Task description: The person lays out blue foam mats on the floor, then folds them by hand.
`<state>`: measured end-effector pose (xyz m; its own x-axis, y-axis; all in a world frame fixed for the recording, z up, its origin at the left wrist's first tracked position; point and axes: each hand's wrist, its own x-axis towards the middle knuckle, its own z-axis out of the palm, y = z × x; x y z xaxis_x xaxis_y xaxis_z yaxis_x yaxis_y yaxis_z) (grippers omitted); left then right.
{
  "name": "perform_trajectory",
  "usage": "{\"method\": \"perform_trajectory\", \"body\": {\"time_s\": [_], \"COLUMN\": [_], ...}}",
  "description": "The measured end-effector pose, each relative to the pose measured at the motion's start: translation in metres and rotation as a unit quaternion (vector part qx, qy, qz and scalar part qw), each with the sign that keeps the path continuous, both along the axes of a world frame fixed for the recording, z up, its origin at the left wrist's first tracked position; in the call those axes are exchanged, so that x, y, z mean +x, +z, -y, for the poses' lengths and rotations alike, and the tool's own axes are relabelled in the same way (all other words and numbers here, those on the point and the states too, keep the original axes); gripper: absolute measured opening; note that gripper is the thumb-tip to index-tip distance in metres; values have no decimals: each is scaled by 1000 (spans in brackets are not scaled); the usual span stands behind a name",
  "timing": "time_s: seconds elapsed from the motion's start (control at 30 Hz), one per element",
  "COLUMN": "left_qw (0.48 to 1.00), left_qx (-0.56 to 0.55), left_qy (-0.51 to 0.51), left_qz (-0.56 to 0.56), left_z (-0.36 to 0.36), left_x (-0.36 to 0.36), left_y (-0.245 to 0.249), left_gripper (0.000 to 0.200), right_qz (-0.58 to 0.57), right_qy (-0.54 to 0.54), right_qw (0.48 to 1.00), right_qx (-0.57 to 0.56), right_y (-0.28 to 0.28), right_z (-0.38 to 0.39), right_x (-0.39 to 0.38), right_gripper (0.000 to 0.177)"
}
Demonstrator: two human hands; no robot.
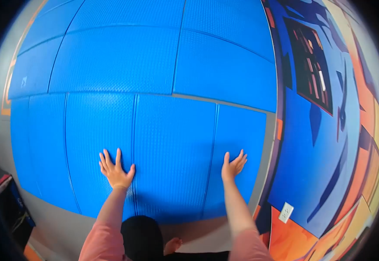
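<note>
My left hand (116, 173) is spread over the blue foam mat (172, 139), its thumb beside a fold line in the padding. Farther right, my right hand (234, 165) is over the mat's end panel, thumb apart from the other fingers and nothing in its grasp. The mat has a textured surface and several panels divided by creases. Behind it lies a second blue mat (120, 56), with a narrow gap showing between the two toward the right.
A painted wall (315, 143) with an outlet (286, 212) runs along the right side. Grey floor (54, 222) borders the mats. Dark items (13, 200) stand at the left edge. My dark-clothed knee (141, 237) and a bare foot (172, 246) are at the bottom.
</note>
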<state>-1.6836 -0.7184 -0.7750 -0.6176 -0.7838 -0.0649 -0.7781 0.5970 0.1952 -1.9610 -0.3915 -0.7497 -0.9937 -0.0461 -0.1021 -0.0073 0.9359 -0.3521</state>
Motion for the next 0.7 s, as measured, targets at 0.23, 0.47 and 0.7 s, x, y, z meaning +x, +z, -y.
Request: {"method": "perform_trajectory", "body": {"time_s": [0.23,0.47,0.7], "left_qw": [998,996,997], "left_qx": [-4,-52,-50], "left_qy": [-56,-63,-52], "left_qz": [27,42,41], "left_z": [4,5,5], "left_x": [2,8,13], "left_y": [-26,-42,-40], "left_gripper": [86,83,83], "right_qz": [-24,-5,-16], "right_qy": [-96,-80,-51], "right_qw": [980,982,982], "right_qx": [173,173,180], "right_y": [-45,-48,-52], "right_z": [10,5,8], "right_x": [-23,-30,-27], "right_gripper": [86,88,89]}}
